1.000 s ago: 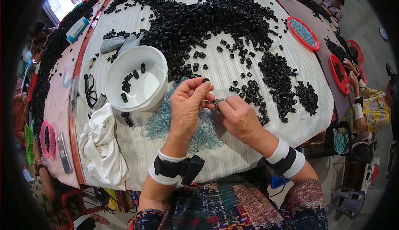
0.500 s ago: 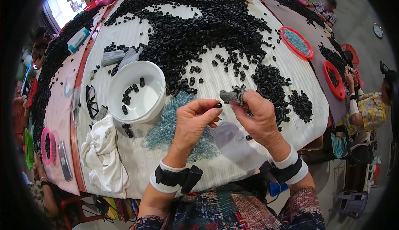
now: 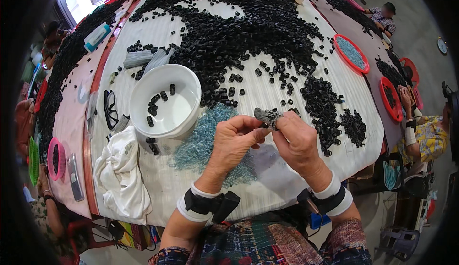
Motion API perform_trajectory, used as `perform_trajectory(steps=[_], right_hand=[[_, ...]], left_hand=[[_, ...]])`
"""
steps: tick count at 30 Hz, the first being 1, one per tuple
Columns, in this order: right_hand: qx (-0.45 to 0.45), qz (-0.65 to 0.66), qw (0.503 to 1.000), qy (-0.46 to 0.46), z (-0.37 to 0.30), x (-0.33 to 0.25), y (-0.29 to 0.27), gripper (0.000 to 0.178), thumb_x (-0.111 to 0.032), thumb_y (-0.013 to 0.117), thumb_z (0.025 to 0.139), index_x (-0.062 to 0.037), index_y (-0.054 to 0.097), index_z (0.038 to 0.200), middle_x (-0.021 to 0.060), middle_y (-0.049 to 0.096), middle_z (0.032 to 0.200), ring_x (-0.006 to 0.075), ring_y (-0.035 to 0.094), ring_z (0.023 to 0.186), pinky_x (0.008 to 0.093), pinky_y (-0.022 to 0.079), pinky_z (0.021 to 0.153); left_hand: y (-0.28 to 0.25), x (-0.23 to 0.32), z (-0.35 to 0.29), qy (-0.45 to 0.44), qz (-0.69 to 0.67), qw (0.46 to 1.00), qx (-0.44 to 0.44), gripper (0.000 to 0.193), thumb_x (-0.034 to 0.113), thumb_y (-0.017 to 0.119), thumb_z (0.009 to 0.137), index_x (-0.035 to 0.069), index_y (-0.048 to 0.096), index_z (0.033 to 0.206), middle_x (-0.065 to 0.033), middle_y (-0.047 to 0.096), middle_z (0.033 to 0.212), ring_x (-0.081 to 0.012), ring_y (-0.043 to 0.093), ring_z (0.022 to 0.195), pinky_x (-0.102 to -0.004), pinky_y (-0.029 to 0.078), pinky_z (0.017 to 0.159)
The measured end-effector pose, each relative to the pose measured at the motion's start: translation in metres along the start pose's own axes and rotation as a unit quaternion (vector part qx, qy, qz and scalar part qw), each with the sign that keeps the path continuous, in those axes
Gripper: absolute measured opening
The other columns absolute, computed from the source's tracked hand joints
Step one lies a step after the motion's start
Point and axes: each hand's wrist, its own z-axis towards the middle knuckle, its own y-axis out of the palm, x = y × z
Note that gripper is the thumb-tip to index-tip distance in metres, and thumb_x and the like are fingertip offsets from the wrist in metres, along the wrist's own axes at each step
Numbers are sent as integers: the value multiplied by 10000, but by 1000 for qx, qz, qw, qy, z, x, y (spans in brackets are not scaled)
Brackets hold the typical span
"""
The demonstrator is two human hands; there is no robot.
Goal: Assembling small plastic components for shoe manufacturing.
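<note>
My left hand (image 3: pixel 233 143) is closed in a pinch, its fingertips meeting those of my right hand. The small black part it pinches is mostly hidden there. My right hand (image 3: pixel 299 138) has its fingers curled around a grey fuzzy roll (image 3: pixel 267 116); whether a finger is inside the roll, I cannot tell. Just beneath my left hand spreads a heap of small clear bluish pieces (image 3: pixel 203 143). To the left stands a white bowl (image 3: pixel 191 114) with several short black cylinders (image 3: pixel 153 109) in it.
A large pile of black cylinders (image 3: pixel 229 30) covers the far table, with smaller piles (image 3: pixel 354 126) at right. Glasses (image 3: pixel 110 109), grey strand bundles (image 3: pixel 138 58) and a white cloth (image 3: pixel 122 176) lie left. A red tray (image 3: pixel 366 66) holds bluish pieces. Other people sit around.
My hands have come together; the black part in my left fingertips has moved right to the grey roll and is now mostly hidden. The whole view has shifted slightly.
</note>
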Motion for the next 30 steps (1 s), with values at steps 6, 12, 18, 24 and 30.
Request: perform_trajectory(steps=[6, 12, 18, 24, 30], right_hand=[[21, 60, 995, 73, -4, 5, 8, 179, 107, 603, 712, 12, 574, 861, 145, 578, 790, 300, 585, 692, 347, 489, 602], [44, 98, 990, 96, 2, -2, 8, 221, 98, 623, 747, 9, 597, 947, 130, 601, 817, 250, 617, 687, 313, 506, 566], [58, 91, 992, 66, -3, 3, 10, 225, 110, 616, 746, 9, 604, 946, 127, 600, 805, 249, 612, 667, 313, 490, 550], [101, 39, 994, 19, 1, 14, -1, 204, 103, 603, 769, 13, 615, 952, 119, 599, 777, 204, 576, 608, 283, 460, 529], [26, 16, 992, 124, -2, 36, -2, 179, 29, 610, 804, 15, 600, 983, 153, 624, 829, 288, 618, 706, 327, 487, 622]], left_hand=[[1, 1, 0, -8, -10, 1000, 4, 182, 67, 717, 795, -5, 662, 954, -51, 664, 801, -91, 629, 680, -213, 520, 550], [0, 1, 0, -10, -6, 1000, 3, 166, 51, 699, 807, 1, 661, 961, -53, 664, 809, -99, 638, 691, -214, 528, 557], [0, 1, 0, -11, -13, 1000, 2, 166, 51, 697, 807, -7, 659, 958, -62, 666, 812, -105, 639, 684, -219, 530, 552], [1, 2, 1, -26, -56, 998, 22, 166, 47, 674, 822, -17, 637, 970, -87, 673, 834, -124, 648, 684, -228, 534, 548], [-4, 0, 3, -31, -120, 990, 61, 175, 62, 652, 842, 5, 607, 1002, -115, 676, 872, -137, 653, 684, -248, 547, 548]])
